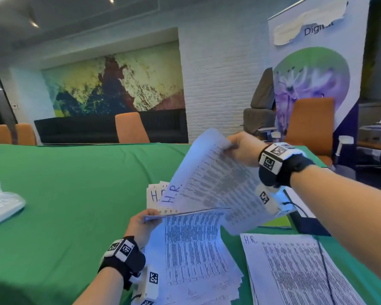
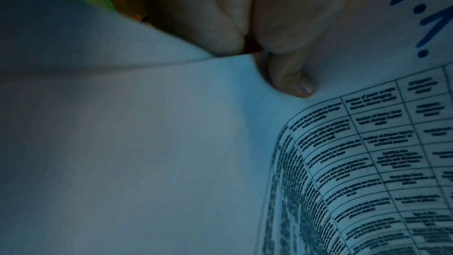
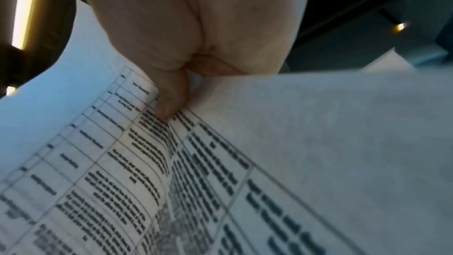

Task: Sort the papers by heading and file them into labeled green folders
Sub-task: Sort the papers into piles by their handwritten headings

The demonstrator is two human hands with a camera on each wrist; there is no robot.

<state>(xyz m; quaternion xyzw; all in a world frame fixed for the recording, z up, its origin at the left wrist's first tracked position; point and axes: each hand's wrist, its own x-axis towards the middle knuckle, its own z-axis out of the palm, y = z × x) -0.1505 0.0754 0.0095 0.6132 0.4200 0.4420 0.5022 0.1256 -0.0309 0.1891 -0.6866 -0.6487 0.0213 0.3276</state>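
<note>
Green-clothed table (image 1: 75, 183), orange chairs (image 1: 130, 128) behind.

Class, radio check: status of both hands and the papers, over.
Right hand pinching lifted H.R. sheet. Left hand gripping the stack. Another H.R. sheet flat on the table. Nothing in the way.

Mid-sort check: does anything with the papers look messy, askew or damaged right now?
Yes. The stack under the left hand is fanned out, its lower edges ragged instead of squared. The lifted H.R. sheet buckles where the right hand pinches it. No tears or spills visible.
</note>
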